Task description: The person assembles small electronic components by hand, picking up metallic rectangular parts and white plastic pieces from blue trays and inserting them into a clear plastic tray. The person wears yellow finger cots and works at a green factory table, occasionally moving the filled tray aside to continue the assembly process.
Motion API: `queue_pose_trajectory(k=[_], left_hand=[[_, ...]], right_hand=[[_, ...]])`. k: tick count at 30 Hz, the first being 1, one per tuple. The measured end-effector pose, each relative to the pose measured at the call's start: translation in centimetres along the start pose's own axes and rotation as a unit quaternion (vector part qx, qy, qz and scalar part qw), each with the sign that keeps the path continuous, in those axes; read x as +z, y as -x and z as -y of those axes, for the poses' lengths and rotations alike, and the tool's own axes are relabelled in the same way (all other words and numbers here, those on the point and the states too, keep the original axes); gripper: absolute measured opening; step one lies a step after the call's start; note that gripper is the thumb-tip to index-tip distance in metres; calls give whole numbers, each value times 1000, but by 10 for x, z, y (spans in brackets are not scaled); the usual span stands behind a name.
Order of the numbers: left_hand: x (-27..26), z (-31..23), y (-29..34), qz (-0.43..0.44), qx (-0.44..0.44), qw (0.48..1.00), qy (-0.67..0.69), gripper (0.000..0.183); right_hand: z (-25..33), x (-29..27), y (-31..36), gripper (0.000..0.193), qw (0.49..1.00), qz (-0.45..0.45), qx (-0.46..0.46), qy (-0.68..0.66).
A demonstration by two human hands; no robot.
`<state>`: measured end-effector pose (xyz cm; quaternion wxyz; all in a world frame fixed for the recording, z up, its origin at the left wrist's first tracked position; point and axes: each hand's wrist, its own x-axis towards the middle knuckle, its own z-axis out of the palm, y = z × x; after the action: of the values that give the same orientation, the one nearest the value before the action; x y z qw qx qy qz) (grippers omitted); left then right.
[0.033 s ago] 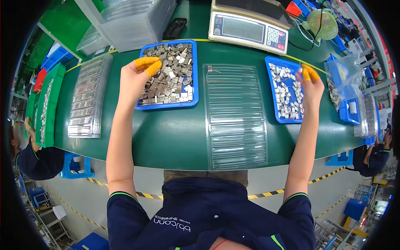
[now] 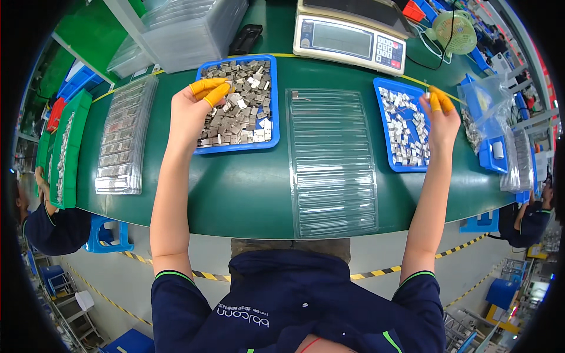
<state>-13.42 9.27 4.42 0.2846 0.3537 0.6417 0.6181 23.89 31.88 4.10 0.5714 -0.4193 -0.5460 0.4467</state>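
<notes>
My left hand, with yellow finger cots on thumb and fingertips, is closed in a pinch over the left edge of a blue tray. Small silver metal pieces fill that tray; whatever sits between the fingertips blends with them. To the right, my right hand, also in yellow finger cots, pinches a small white piece above the edge of a second blue tray. Small white pieces lie in it. Between the trays rests a clear slotted plastic tray, one small part in its top slot.
A weighing scale stands at the back, with a green fan to its right. Filled clear trays and a green bin are on the left. Stacked plastic trays stand behind. Co-workers sit at both sides.
My left fingertips have shifted slightly right over the metal pieces. My right hand has moved slightly right and its fingers have turned a little.
</notes>
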Motion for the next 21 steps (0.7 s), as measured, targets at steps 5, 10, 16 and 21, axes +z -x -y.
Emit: queue_pose_trajectory(k=[5, 10, 16, 21], left_hand=[[41, -9, 23, 78, -41, 987, 136, 29], [79, 2, 39, 156, -114, 960, 204, 25], [81, 12, 49, 257, -118, 945, 166, 21], [80, 12, 58, 275, -89, 948, 131, 23]], right_hand=[[39, 33, 19, 33, 998, 41, -28, -31], [31, 72, 35, 34, 990, 136, 18, -30], [11, 104, 98, 29, 953, 283, 106, 0], [16, 100, 101, 32, 911, 394, 96, -72]])
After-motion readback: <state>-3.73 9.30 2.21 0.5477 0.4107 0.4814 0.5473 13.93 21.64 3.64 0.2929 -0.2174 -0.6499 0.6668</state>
